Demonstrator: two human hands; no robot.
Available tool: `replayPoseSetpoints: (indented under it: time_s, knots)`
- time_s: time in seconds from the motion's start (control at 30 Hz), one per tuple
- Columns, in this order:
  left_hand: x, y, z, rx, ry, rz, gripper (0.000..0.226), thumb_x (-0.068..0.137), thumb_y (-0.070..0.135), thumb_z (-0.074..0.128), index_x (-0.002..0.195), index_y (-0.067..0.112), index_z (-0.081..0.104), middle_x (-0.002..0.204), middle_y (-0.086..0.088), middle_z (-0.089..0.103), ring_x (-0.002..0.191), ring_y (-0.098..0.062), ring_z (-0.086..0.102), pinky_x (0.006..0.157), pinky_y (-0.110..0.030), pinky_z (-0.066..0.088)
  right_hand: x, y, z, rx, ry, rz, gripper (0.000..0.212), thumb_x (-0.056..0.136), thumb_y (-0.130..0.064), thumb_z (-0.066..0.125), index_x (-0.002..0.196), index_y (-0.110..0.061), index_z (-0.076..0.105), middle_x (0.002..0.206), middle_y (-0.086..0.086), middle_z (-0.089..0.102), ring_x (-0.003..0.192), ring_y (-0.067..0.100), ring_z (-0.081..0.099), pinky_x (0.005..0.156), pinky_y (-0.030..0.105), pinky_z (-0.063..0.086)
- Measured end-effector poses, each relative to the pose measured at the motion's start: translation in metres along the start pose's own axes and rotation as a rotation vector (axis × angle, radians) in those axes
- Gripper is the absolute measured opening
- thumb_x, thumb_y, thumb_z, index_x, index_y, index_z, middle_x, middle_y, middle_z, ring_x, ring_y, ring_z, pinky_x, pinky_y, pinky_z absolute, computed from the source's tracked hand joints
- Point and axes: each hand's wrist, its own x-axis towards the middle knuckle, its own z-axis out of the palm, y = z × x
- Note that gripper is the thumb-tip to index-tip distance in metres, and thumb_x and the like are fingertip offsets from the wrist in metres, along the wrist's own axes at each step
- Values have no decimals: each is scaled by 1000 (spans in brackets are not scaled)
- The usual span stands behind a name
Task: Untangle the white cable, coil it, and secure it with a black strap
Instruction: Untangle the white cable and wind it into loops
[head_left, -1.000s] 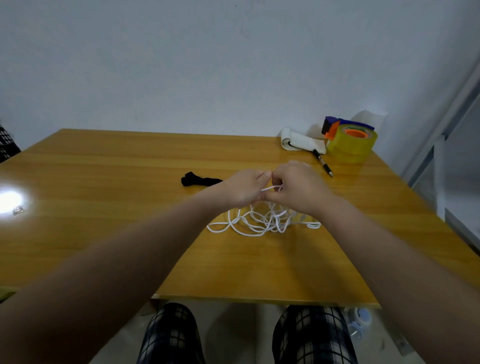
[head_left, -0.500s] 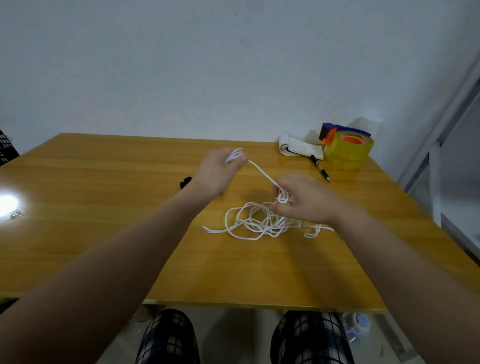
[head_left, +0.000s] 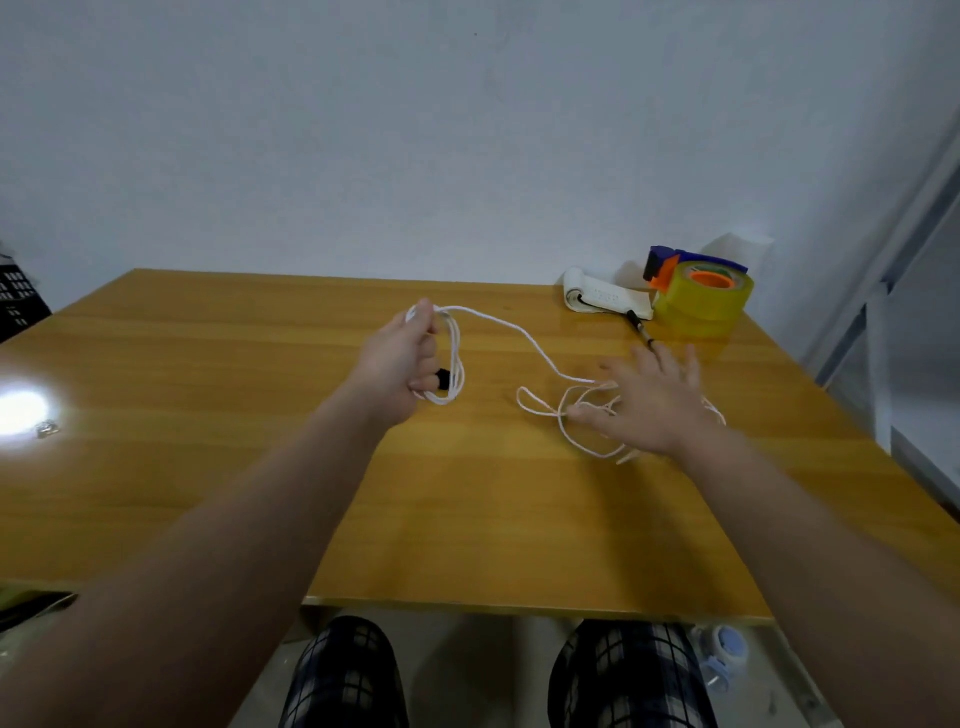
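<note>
My left hand (head_left: 402, 364) is raised above the wooden table (head_left: 208, 415) and grips a few hanging loops of the white cable (head_left: 530, 345). From that hand the cable runs right and down to a loose tangle on the table. Over that tangle my right hand (head_left: 652, 402) lies with fingers spread and straight, touching the strands. Only a small bit of the black strap (head_left: 443, 379) shows behind my left hand's fingers; the rest is hidden.
At the table's far right corner stand a yellow tape roll in a blue and orange dispenser (head_left: 698, 296), a white rolled item (head_left: 602, 299) and a black pen (head_left: 640, 328). A small metal object (head_left: 47, 428) lies near a bright glare at the left.
My left hand has gathered more cable into hanging loops and stayed raised. My right hand let go of the strand, opened flat and moved right over the tangle, which has spread out.
</note>
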Motion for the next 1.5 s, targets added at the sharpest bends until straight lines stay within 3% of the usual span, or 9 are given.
replayPoseSetpoints:
  time_s: [0.13,0.27,0.37,0.47,0.63,0.83,1.13,1.23,1.5]
  knots:
    - [-10,-2,18,4,-180,-85,35,100,42,36,72,20,37,41,11,21,30,-2,17,29,-12,15,-8,-52,-27,748,67,-267,96,77,-63,60,150,-23,12,157,0,17,144,16,16,117,39,17]
    - [-24,1,31,15,-305,-180,42,97,51,35,66,22,35,40,11,23,28,-1,17,28,-11,13,-4,-74,-41,1104,-70,-329,77,82,-39,68,146,-23,29,143,-3,42,129,8,41,103,26,36]
    - [-32,2,34,11,-381,-247,51,93,61,29,58,23,29,39,11,21,31,-3,12,30,-12,10,1,-69,-39,1281,-129,-363,23,86,-33,62,105,-20,67,99,0,67,93,7,61,83,25,46]
    - [-32,-1,33,33,-393,-245,59,92,63,30,50,22,28,40,8,21,34,-6,13,31,-18,15,-1,-70,-37,1450,-97,-303,30,91,-35,52,73,-12,62,66,0,63,65,14,58,67,27,46]
    - [-30,-6,37,103,-263,-139,50,88,52,53,51,20,42,57,-2,29,48,-13,37,47,-23,42,-6,-82,-35,1428,-31,-123,44,98,-40,43,61,-17,42,49,-7,33,46,10,29,51,27,26]
    - [-31,-4,43,61,-329,-235,43,94,48,46,65,17,41,47,8,30,35,-4,24,36,-15,24,7,-76,-31,1293,176,-25,46,95,-36,48,54,-17,37,49,0,28,46,14,25,51,30,22]
    - [-35,-3,35,4,-437,-264,43,98,40,38,61,19,38,47,8,38,38,-5,35,39,-17,30,8,-42,-39,1315,-203,-278,39,80,-49,56,70,-11,63,61,-2,59,48,12,50,46,25,39]
    - [-35,2,30,-261,-412,-219,49,95,34,41,50,17,41,88,-9,72,77,-17,71,55,-24,56,7,-36,-37,1355,-232,-347,28,83,-37,56,76,-11,62,54,-3,56,45,8,48,40,21,35]
    - [-31,21,26,-337,-285,-8,47,101,31,34,57,15,42,130,-19,58,129,-25,48,96,-50,48,0,-38,-1,922,-14,-302,23,100,-20,44,105,-15,65,53,-24,57,51,-9,49,54,11,32]
